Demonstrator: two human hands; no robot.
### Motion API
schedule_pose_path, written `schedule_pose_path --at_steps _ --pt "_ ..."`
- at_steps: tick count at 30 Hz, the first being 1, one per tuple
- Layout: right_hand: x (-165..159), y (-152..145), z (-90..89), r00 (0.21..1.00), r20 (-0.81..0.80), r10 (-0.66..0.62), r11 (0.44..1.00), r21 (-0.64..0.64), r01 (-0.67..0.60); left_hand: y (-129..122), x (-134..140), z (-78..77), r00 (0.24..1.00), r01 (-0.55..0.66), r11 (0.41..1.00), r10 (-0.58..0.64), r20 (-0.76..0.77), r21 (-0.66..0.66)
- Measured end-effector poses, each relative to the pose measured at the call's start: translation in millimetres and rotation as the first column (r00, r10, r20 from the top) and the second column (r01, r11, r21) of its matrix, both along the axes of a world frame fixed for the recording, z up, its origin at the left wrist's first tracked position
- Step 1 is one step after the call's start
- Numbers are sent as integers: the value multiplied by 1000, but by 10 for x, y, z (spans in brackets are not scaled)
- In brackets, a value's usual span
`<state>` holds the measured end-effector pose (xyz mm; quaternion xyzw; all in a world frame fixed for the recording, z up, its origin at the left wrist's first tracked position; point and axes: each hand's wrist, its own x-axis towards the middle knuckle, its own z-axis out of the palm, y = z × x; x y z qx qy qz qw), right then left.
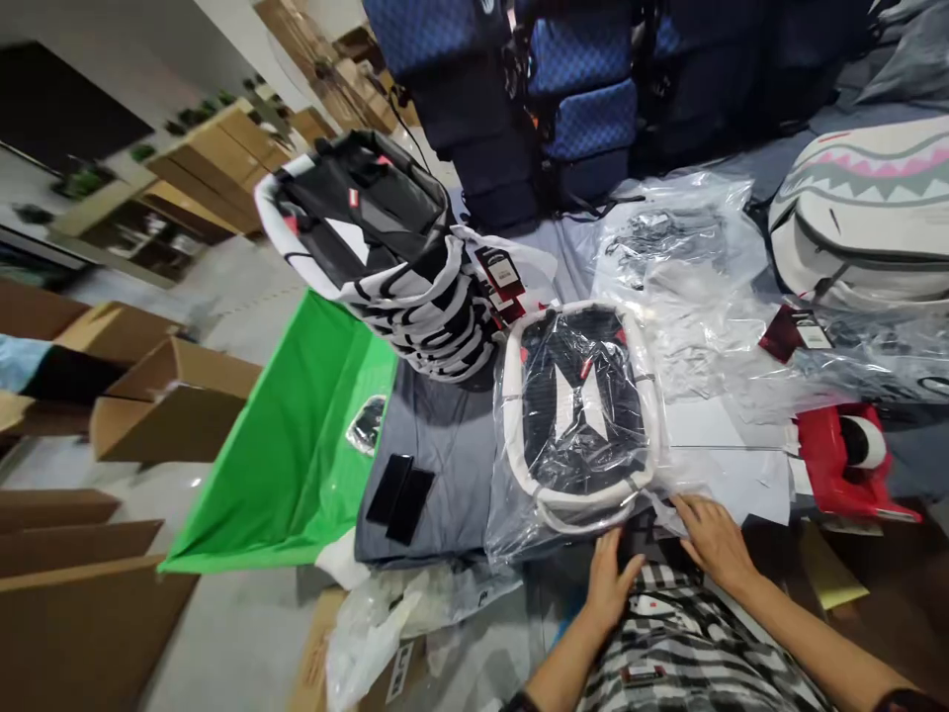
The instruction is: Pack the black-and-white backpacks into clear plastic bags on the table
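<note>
In front of me on the table lies a black and white backpack (581,405) inside a clear plastic bag (511,524). My right hand (716,542) is at the bag's lower right corner, its fingers closed on the loose plastic. Below the bag's near edge is my left hand (612,581), with the thumb apart from the fingers and the fingertips touching the edge. To the left behind the bagged backpack rises a stack of similar black and white bags (445,336). Dark red hang tags (500,272) stick out beside this stack.
Clear plastic packaging (674,267) and white sheets (733,475) lie right of the backpack, near a red tape dispenser (837,460). Blue backpacks (585,119) are piled behind; a white backpack (867,218) stands far right. A green bin (297,445) and cardboard boxes (163,405) are at left.
</note>
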<state>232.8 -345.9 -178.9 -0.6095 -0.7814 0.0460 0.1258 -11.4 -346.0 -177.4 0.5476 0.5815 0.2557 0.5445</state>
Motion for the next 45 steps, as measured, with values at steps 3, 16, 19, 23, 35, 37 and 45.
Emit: schedule_pose_path --at_steps 3,16,19,23,35,37,45 --pt "57 32 -17 1000 -12 21 999 33 -21 82 557 -102 997 -42 999 44 -65 19" --pt "352 240 350 987 -104 124 918 -365 -154 160 449 212 923 -200 918 293 248 -342" --pt "282 168 265 951 -305 41 878 -443 -180 197 422 287 913 -177 904 298 277 -389" --pt "232 89 159 858 -503 -100 799 -554 -232 180 498 292 891 -170 902 313 329 -397" --pt "360 -121 95 858 -420 -295 800 -600 -18 67 590 285 830 -186 915 342 441 -359" --pt "368 -107 107 715 -625 -312 775 -603 -189 74 574 290 826 -162 914 332 455 -373" --pt "195 -218 289 283 -670 -686 416 -681 -603 32 730 180 811 -78 868 342 475 -491"
